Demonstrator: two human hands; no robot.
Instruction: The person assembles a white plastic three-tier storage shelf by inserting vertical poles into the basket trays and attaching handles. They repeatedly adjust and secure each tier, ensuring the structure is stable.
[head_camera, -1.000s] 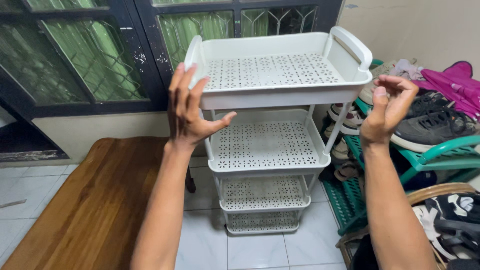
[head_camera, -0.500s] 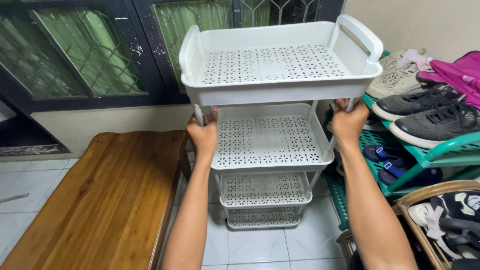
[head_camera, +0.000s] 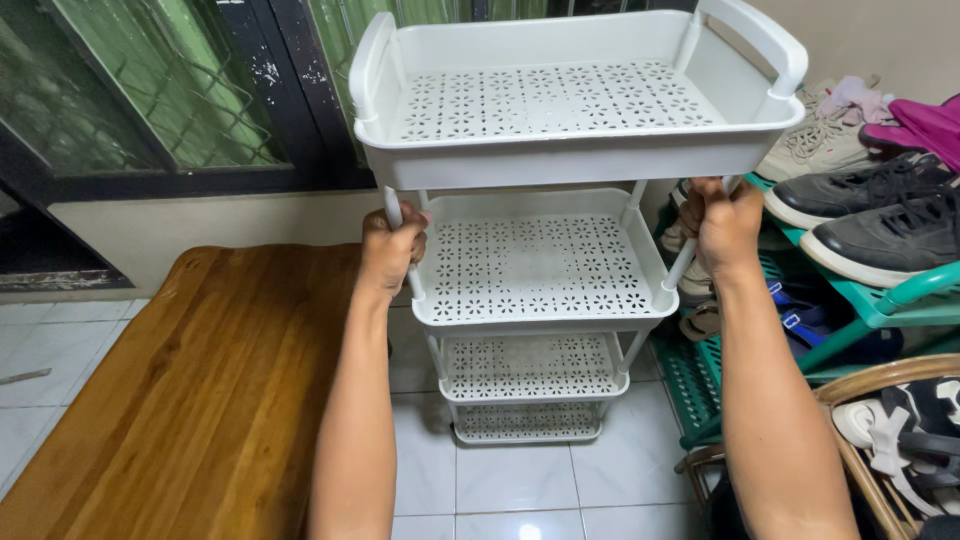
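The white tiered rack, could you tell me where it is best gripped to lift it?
Probably by the two front posts just under the top tray, from the near side, as the left hand and right hand do now. The white rack stands upright, and the thin round posts let fingers wrap fully. The top tray's side handles would also serve.

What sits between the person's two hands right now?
In the head view, the rack's second white perforated shelf spans between the left hand and right hand, each gripping a post.
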